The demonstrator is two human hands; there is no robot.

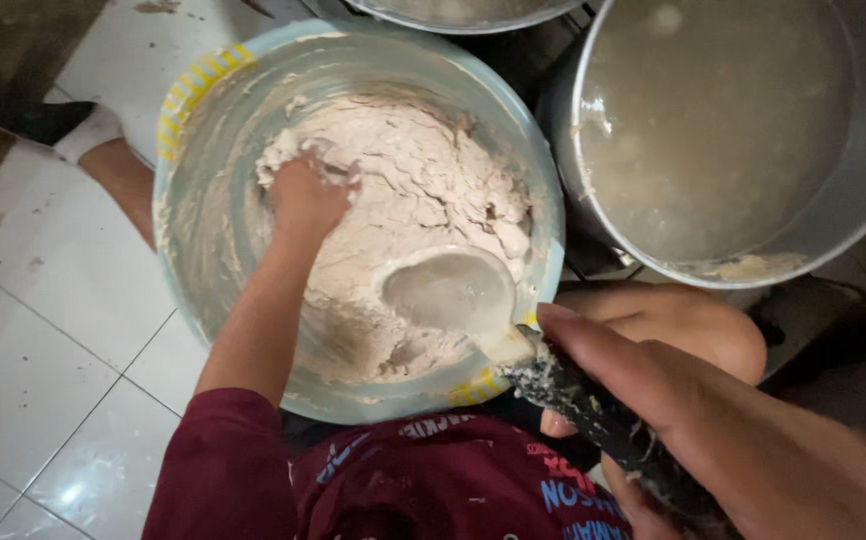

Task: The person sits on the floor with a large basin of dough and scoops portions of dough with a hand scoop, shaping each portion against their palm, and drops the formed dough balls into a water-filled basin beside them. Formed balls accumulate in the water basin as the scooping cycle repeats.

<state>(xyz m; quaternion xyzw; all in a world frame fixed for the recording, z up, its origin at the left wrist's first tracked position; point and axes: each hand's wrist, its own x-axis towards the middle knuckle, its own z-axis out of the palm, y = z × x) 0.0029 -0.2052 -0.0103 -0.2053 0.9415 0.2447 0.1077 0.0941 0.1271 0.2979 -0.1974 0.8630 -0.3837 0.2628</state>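
**Hand in the dough, ladle tipped over it**

The left hand (pixel 305 195) is pressing closed fingers into the pale dough (pixel 423 200) inside the light-blue bucket (pixel 183 200) on the floor, while the right hand (pixel 743 440) is gripping the ladle (pixel 448 290) handle, holding its liquid-filled bowl level over the dough beside a metal pot (pixel 853 200)

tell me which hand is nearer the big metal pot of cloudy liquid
Right. The right hand grips the ladle just below the pot; the left hand is across the bucket, in the dough.
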